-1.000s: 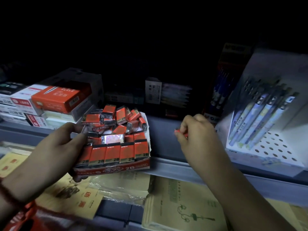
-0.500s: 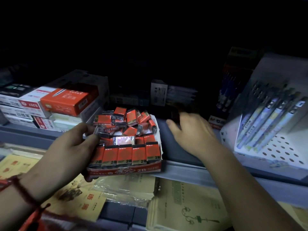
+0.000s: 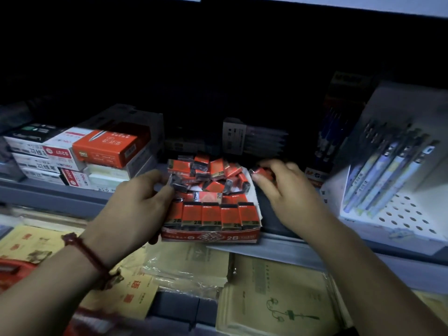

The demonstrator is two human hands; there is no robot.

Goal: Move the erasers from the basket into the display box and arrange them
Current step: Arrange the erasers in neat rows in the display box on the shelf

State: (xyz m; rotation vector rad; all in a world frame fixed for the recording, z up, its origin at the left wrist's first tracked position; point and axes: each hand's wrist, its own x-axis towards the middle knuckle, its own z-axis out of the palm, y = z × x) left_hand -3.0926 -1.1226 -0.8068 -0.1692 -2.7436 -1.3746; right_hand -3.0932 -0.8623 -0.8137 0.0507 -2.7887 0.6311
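A red display box (image 3: 211, 235) marked 2B sits at the shelf's front edge. A neat front row of red and black erasers (image 3: 214, 214) stands in it, with several loose erasers (image 3: 208, 172) heaped behind. My left hand (image 3: 135, 204) grips the box's left side, thumb on top among the erasers. My right hand (image 3: 283, 190) is just right of the box's back corner and pinches one red eraser (image 3: 260, 171) between thumb and fingers. A red basket edge (image 3: 12, 270) shows at the lower left, blurred.
Stacked pen boxes (image 3: 80, 154) stand left of the display box. A white perforated stand of pens (image 3: 397, 180) sits to the right. Dark packets (image 3: 252, 139) line the shelf back. Yellow notebooks (image 3: 271, 301) in plastic lie on the lower shelf.
My right hand reached past the box's right back corner and now pinches a red eraser there. My left hand kept hold of the box, which barely moved.
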